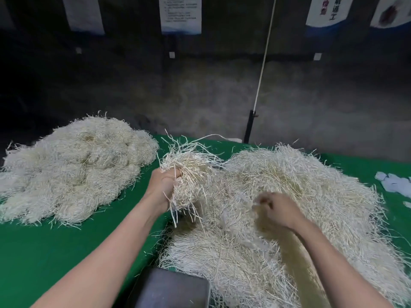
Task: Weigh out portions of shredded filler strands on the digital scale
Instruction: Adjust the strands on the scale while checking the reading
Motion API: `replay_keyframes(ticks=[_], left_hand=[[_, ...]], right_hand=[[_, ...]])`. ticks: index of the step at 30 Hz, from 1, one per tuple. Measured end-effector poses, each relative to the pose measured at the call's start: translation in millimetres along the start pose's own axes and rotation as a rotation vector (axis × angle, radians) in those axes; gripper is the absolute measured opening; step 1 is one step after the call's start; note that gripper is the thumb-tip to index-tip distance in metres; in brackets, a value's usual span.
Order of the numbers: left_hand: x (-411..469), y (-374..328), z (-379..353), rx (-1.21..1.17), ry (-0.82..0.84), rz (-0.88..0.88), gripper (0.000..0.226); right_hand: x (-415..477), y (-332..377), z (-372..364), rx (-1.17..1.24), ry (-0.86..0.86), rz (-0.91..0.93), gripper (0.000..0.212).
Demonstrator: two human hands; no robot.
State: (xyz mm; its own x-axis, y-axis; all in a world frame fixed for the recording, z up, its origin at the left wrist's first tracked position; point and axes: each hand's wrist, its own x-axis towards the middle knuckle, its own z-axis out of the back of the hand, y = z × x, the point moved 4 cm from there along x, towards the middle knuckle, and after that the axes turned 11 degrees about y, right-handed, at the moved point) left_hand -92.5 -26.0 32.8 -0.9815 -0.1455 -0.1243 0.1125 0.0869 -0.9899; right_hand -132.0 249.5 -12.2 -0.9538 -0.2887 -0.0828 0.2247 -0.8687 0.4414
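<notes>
Head view: left hand (163, 187) grips a strand bundle (191, 167); right hand (280, 209) curled in loose pile (300, 174), grasp unclear. Scale (173, 290) bare; weighing pending.

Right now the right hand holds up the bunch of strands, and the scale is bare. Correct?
No: the left hand holds up the bunch, not the right. The head view shows the right hand low in the big pile. The scale is bare, as you said.

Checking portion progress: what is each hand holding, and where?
Left hand grips a clump of strands around its middle. Right hand, blurred over the big pile: cannot tell.
</notes>
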Motion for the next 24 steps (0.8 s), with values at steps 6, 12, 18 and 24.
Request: replay_keyframes(ticks=[6,12,18,24], left_hand=[[-42,-14,9,0.395,0.101,-0.357,0.043],[-84,-8,5,1.007,0.055,-0.746,0.030],[-72,51,37,0.706,0.659,-0.177,0.082],[-60,66,77,0.343,0.587,-0.055,0.033]], right_hand=[[-73,139,57,0.538,-0.483,0.611,0.063],[-61,201,-37,0.713,0.072,0.472,0.101],[-57,165,-118,0.970,0.296,0.056,0.092],[-67,125,-142,0.848,0.173,-0.200,0.086]])
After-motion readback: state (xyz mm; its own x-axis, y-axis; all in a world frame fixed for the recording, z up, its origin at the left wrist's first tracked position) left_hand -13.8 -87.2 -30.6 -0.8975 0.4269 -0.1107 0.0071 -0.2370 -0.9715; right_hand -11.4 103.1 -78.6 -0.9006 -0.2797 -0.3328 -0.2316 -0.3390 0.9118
